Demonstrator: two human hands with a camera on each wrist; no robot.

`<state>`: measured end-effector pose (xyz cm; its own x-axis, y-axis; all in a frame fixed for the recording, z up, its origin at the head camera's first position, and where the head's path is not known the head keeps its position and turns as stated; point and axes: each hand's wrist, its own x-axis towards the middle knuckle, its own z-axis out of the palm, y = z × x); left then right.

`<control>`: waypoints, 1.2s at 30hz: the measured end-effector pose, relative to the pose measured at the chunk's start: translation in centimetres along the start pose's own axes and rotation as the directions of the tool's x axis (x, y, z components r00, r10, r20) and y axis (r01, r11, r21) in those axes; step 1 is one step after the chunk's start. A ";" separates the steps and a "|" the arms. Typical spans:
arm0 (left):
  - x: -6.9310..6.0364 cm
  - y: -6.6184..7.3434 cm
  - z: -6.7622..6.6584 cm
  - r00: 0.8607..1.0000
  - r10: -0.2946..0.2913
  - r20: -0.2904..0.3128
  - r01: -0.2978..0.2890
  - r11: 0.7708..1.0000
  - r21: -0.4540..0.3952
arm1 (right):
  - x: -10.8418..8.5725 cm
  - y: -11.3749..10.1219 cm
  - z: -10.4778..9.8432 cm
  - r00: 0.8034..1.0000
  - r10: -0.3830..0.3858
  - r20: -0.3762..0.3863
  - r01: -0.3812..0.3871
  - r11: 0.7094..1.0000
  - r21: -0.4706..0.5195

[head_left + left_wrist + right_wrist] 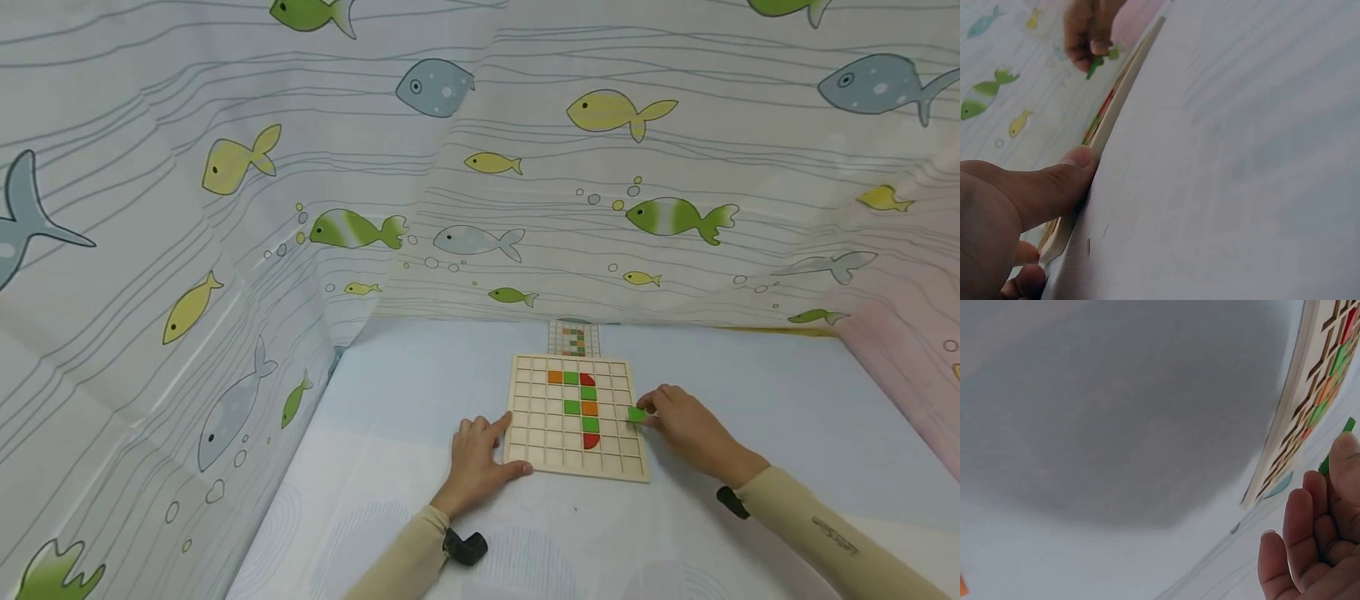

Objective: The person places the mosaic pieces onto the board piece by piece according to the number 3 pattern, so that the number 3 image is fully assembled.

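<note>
A wooden grid board lies flat, with several green, orange and red tiles set in its squares; one is an orange tile near the middle. My left hand rests at the board's near left corner, thumb on the front edge and index finger at the left edge. Above the board's right edge, my right hand pinches a green square tile between thumb and fingers. The right wrist view shows this green tile edge-on, partly hidden by the thumb.
Behind the board lies a printed card with a similar coloured grid pattern, partly covered by the board. A fish-patterned curtain closes off the back and left. A small orange piece shows at the right wrist view's lower left edge.
</note>
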<state>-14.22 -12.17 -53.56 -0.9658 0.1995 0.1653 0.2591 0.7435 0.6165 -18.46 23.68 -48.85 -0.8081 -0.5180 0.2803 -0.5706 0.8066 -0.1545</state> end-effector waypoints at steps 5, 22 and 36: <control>0.0 0.1 0.0 1.000 0.002 0.001 -0.002 1.000 -0.003 | 0.6 -0.6 0.4 1.000 0.015 0.025 -0.016 1.000 0.011; 0.2 0.1 -0.1 1.000 -0.007 0.011 0.007 1.000 0.003 | 2.0 -2.8 1.9 0.997 -0.041 0.061 0.037 0.997 0.066; 0.2 0.2 -0.2 1.000 -0.007 0.010 0.007 1.000 0.001 | 3.1 -4.9 2.4 0.993 -0.069 0.097 0.062 0.996 0.071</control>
<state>-14.32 -12.12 -53.22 -0.9676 0.2006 0.1537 0.2525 0.7456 0.6166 -18.50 17.50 -49.51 -0.7771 -0.5976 0.1976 -0.6288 0.7505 -0.2034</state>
